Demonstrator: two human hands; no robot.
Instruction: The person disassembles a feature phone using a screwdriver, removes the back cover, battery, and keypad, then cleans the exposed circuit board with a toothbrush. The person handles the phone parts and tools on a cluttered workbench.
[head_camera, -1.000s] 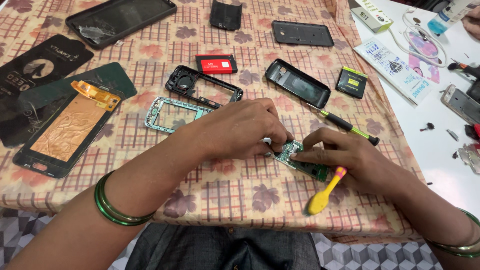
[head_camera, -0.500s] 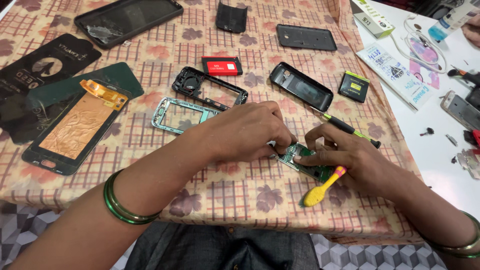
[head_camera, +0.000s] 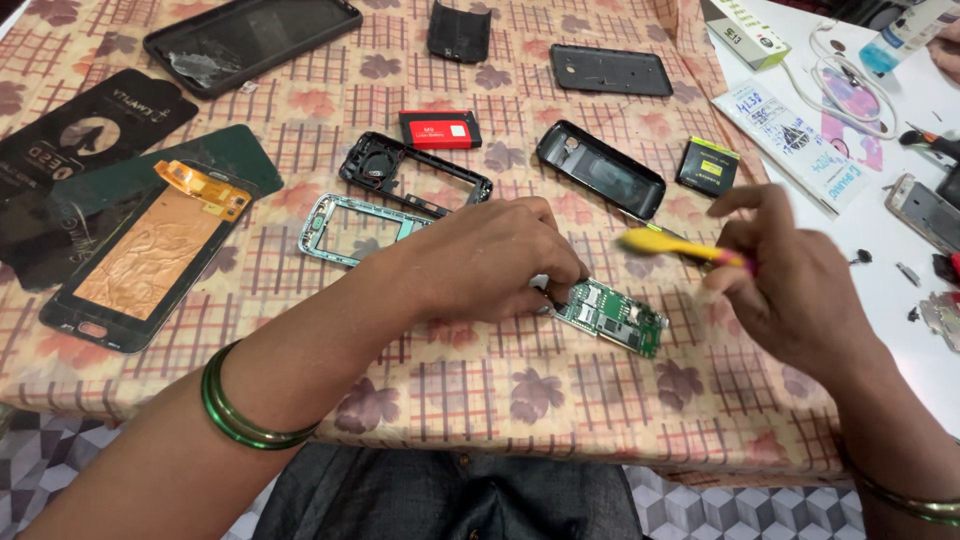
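My left hand (head_camera: 490, 262) rests on the patterned tablecloth and pinches the left end of a small green circuit board (head_camera: 612, 317) lying flat near the table's front. My right hand (head_camera: 790, 290) hovers just right of the board and grips a yellow brush-like tool with a pink handle (head_camera: 668, 245), its yellow tip raised above the board and blurred. A green bangle sits on each wrist.
Phone parts lie spread over the checked cloth (head_camera: 560, 400): a silver frame (head_camera: 350, 228), a black frame (head_camera: 410, 175), a red battery (head_camera: 440, 128), a black back cover (head_camera: 600, 170), a copper-backed screen (head_camera: 140, 255), a small battery (head_camera: 708, 166). Papers and cables lie on the white surface (head_camera: 880, 230) at right.
My right hand has lifted off the board and swung the yellow tool up, so its tip now points left above the board. My left hand keeps holding the board.
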